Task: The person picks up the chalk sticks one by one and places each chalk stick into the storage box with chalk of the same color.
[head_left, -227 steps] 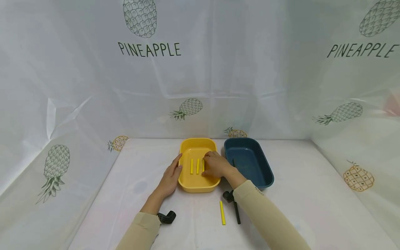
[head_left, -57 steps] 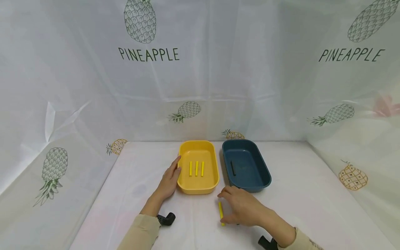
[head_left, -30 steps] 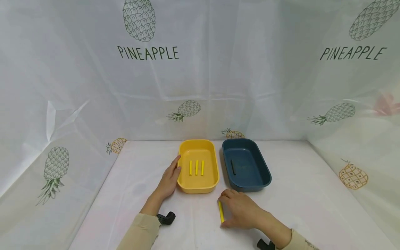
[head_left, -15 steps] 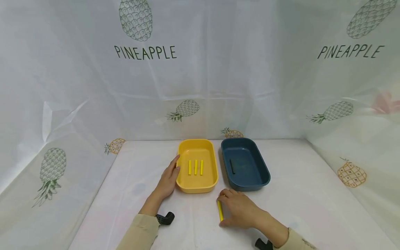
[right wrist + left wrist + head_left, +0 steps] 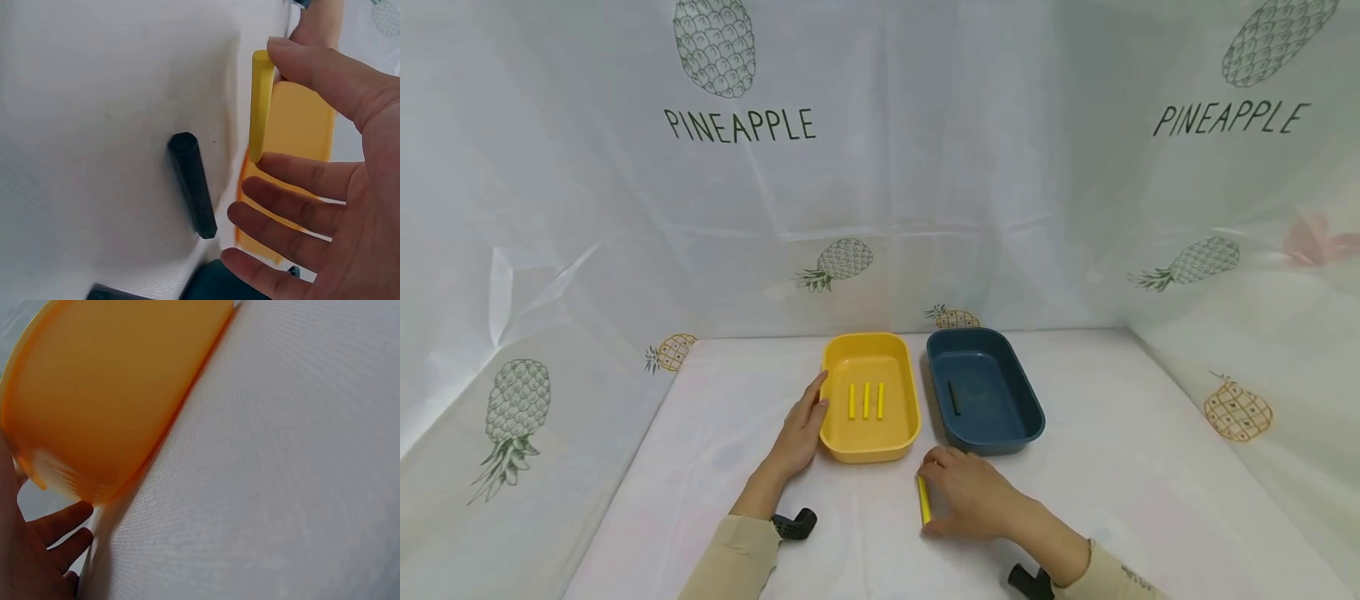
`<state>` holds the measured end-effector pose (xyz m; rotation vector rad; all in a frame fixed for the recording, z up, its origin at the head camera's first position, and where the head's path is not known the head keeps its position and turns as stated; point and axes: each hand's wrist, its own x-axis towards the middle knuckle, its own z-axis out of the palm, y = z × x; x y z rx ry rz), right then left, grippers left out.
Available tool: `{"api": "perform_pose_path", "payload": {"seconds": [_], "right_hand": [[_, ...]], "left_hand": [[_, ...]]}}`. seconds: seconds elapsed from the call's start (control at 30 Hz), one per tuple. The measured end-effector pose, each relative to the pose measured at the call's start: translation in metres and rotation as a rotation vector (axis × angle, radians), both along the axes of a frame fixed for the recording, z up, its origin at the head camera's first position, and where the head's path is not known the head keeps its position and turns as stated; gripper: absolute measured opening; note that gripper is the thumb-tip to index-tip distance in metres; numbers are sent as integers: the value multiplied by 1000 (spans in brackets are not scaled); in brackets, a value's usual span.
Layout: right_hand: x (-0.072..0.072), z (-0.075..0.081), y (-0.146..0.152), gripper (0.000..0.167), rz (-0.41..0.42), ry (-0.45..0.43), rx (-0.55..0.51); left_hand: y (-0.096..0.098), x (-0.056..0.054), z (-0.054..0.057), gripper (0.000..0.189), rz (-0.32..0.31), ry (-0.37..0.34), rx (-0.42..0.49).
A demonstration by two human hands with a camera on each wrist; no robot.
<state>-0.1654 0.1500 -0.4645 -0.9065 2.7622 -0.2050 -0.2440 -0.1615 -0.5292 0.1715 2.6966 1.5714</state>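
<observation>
A white pineapple-print sheet (image 5: 970, 183) forms the backdrop, rising behind the yellow tray (image 5: 868, 358); a white tablecloth (image 5: 1097, 475) spreads beneath and around that tray. Two tan sleeves (image 5: 735, 554) reach in from the person's side of it. The yellow tray and a dark blue tray (image 5: 1000, 400) are much alike in size, the blue one lying just to the right of the yellow, apart from it and slightly turned. The left hand (image 5: 796, 437) rests against the yellow tray's left wall, its fingers extended along the side and grasping no rod. The right hand (image 5: 973, 496) is just off the same tray's near right corner; thumb and index finger pinch a yellow rod by its two ends, while the other three fingers are spread loosely. Each wrist bears a black wrist-worn device (image 5: 797, 523), both nearer the person than the yellow tray.

Smallest are the rods. The pinched yellow rod (image 5: 923, 500) sits near the yellow tray's near right corner; whether it touches the cloth I cannot tell. Three upright-aligned yellow rods (image 5: 867, 401) lie parallel on the yellow tray's floor. To their right, one dark rod (image 5: 954, 397) lies inside the blue tray; a loose dark rod (image 5: 192, 185), seen from the right wrist, lies on the cloth outside the yellow tray, near the right hand.
</observation>
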Motion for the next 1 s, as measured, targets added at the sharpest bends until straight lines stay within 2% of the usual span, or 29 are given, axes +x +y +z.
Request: {"api": "perform_pose_path", "payload": {"seconds": [0.53,1.0], "right_hand": [[-5,20,1,71,-16,-2,-64],[-5,30,2,73,-39,8,-89]], "left_hand": [[-1,-1,0,52,2,2,2],[0,-1,1,51,0,-9,-9]]}}
